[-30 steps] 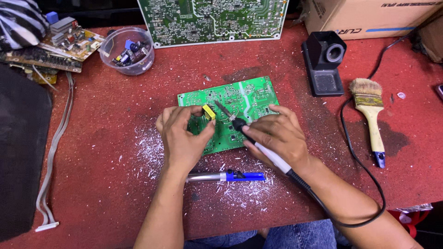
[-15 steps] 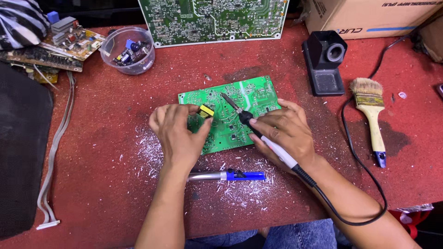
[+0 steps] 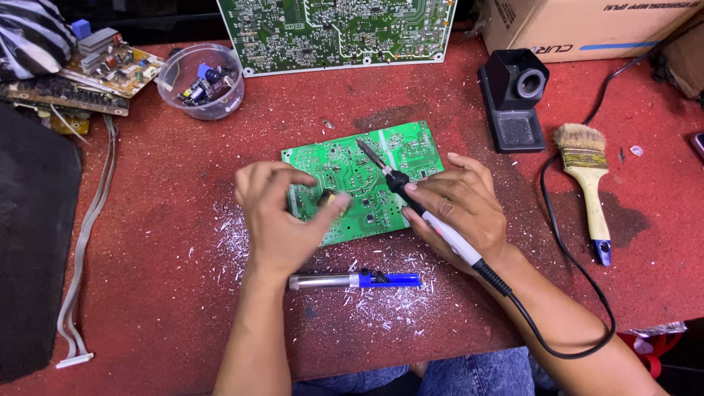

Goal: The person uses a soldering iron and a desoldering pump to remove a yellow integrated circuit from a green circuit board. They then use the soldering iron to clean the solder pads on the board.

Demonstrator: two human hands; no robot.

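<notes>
Black soldering iron [image 3: 411, 202] tip up-left, diagonal

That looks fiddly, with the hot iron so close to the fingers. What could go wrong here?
The soldering iron in the right hand points its tip over the green circuit board, close to the left hand resting on the board: a slip might burn fingers. Its black cord loops near the paintbrush and could snag.
</notes>
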